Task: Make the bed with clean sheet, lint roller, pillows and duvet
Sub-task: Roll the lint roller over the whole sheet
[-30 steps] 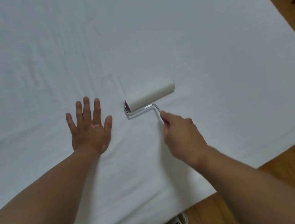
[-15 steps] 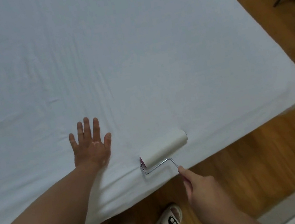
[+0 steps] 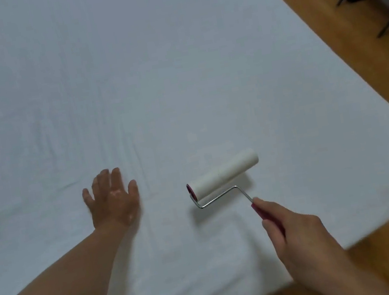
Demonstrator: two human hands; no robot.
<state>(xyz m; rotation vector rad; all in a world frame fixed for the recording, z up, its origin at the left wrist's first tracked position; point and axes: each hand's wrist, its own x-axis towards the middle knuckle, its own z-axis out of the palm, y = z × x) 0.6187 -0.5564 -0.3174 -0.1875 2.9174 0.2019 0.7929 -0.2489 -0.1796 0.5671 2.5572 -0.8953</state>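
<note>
I can read no text, label, brand, number or sign anywhere in my view at this moment.

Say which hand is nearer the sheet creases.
Left. The left hand lies flat just below the creases; the right hand, gripping the lint roller, is farther, lower right.

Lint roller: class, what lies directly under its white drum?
Only the white sheet shows under the lint roller. Whatever lies beneath that sheet is covered.
</note>
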